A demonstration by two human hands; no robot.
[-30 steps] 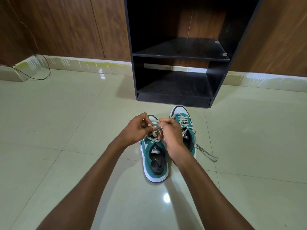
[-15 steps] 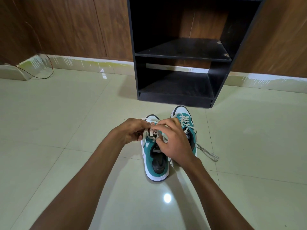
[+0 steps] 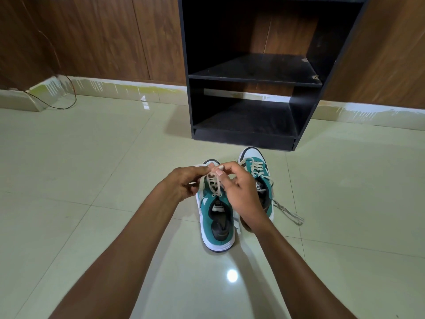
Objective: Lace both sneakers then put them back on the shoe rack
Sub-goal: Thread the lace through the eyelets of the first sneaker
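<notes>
Pinching one sneaker's lace (image 3: pixel 212 180), both hands (image 3: pixel 210 181), glossy tiled floor (image 3: pixel 92 169), black shoe rack (image 3: pixel 253 74) against wood-panelled wall (image 3: pixel 103 35)

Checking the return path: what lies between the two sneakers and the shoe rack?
Head view: only bare floor tile separates the sneakers from the shoe rack.

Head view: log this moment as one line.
stage: lacing | left hand and right hand: pinching lace of left sneaker | right sneaker: on floor | shoe rack: no shoes
</notes>
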